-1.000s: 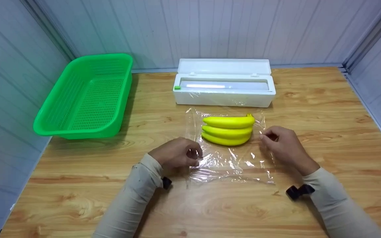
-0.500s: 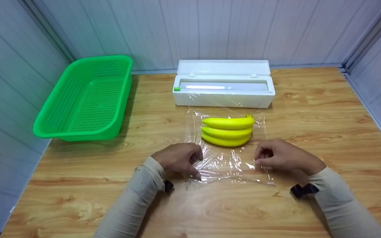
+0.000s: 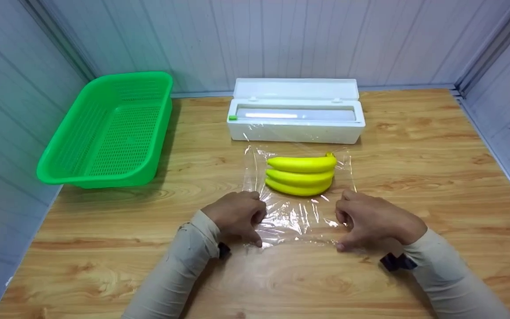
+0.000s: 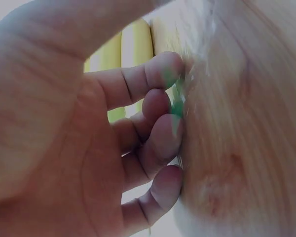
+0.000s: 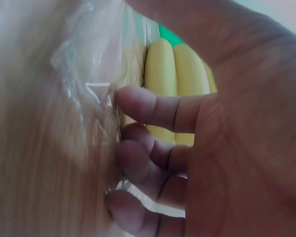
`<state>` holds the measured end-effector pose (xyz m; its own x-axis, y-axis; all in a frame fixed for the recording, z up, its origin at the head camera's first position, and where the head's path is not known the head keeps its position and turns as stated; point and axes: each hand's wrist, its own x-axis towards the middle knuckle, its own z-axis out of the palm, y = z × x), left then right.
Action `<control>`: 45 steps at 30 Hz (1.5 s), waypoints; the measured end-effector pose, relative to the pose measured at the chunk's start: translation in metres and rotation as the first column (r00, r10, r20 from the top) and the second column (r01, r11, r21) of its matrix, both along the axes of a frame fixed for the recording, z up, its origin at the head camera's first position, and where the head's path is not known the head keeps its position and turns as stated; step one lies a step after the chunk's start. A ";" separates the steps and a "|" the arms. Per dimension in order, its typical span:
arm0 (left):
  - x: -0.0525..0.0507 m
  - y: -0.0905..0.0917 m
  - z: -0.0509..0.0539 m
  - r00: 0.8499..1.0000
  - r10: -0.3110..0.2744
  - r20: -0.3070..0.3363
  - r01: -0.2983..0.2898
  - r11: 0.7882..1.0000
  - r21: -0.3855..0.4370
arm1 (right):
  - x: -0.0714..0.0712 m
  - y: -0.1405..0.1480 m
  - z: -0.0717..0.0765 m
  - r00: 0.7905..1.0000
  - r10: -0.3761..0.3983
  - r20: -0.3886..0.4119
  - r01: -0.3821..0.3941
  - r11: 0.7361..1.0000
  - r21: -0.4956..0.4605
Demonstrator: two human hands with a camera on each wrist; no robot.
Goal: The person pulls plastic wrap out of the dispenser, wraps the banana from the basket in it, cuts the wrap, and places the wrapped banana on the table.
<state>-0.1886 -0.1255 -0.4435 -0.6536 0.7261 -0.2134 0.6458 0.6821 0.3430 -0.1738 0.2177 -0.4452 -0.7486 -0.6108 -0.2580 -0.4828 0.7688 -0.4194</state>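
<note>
On the head feed I have both bare hands over a clear sheet of plastic film (image 3: pixel 297 221) spread on the wooden desk (image 3: pixel 436 146). The bunch of yellow bananas (image 3: pixel 300 176) lies on the film, towards its far side, with the stem at the right. I see the left hand (image 3: pixel 237 215) at the film's left edge and the right hand (image 3: pixel 376 217) at its right edge, both nearer to me than the fruit and apart from it. On each, the thumb stands apart from the bent fingers. Just beyond the film I get a long white box (image 3: pixel 297 132), lid raised, with a small green tab (image 3: pixel 233 118) at its left front corner. A green basket (image 3: pixel 91 179) stands over to the left, and a pale panelled wall (image 3: pixel 290 40) backs it all.

My left wrist feed puts me close to the palm: the fingers are bent and a little spread, their tips down against the film on the desk, with the bananas behind them.

From the right wrist I get much the same: bent fingers, tips touching the crinkled film, the bananas just past them and a bit of green behind. The thumb tips are outside both wrist feeds.
</note>
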 end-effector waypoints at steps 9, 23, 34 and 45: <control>-0.004 0.000 -0.003 0.997 0.041 0.067 -0.043 0.999 0.022 | 0.009 -0.005 0.011 0.995 0.053 -0.085 -0.051 0.998 0.025; -0.005 0.009 0.003 0.997 0.064 0.043 -0.068 0.993 0.093 | 0.028 -0.020 0.016 0.970 0.155 -0.189 -0.163 0.986 -0.025; 0.004 0.010 0.002 0.992 0.000 0.124 -0.010 0.997 0.075 | 0.036 -0.027 0.023 0.965 0.168 -0.200 -0.139 0.978 0.153; 0.007 0.010 0.006 0.991 -0.107 0.075 0.106 0.994 0.013 | 0.028 -0.024 0.016 0.957 0.183 -0.223 -0.169 0.982 0.082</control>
